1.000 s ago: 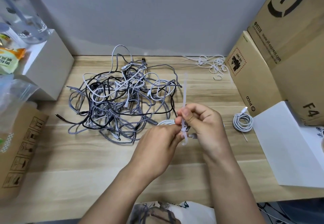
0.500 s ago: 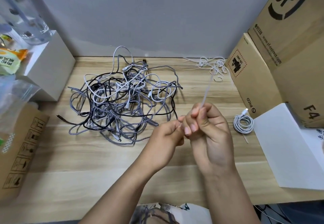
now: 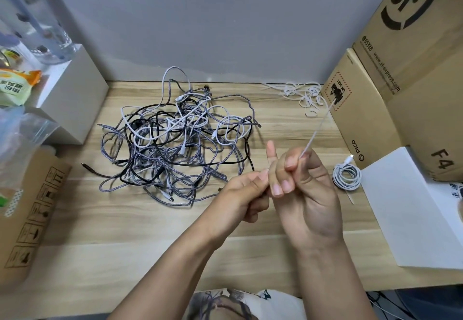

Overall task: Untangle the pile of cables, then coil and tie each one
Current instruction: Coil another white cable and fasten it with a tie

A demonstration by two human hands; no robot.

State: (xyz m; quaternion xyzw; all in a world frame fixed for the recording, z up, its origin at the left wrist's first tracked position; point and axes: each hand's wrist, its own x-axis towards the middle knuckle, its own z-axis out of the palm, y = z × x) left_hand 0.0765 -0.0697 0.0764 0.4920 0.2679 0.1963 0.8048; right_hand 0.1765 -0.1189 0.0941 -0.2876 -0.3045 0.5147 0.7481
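A tangled pile of cables (image 3: 175,149), grey braided, black and white, lies on the wooden table (image 3: 125,232) at the back centre. In front of it my right hand (image 3: 305,194) pinches the tail of a white zip tie (image 3: 317,132), which stretches up and to the right. My left hand (image 3: 245,194) is curled against the right one at the tie's lower end. The white cable it grips is hidden behind the fingers. One coiled, tied white cable (image 3: 347,177) lies to the right.
Loose white zip ties (image 3: 305,94) lie at the back right. Cardboard boxes (image 3: 363,119) and a white box (image 3: 413,207) line the right side. Another white box (image 3: 72,99), a plastic bag and a cardboard package (image 3: 30,207) stand on the left.
My right hand has turned and pulled the zip tie's tail from upright to a slant up and right. The white cable loop seen by my left hand is now hidden.
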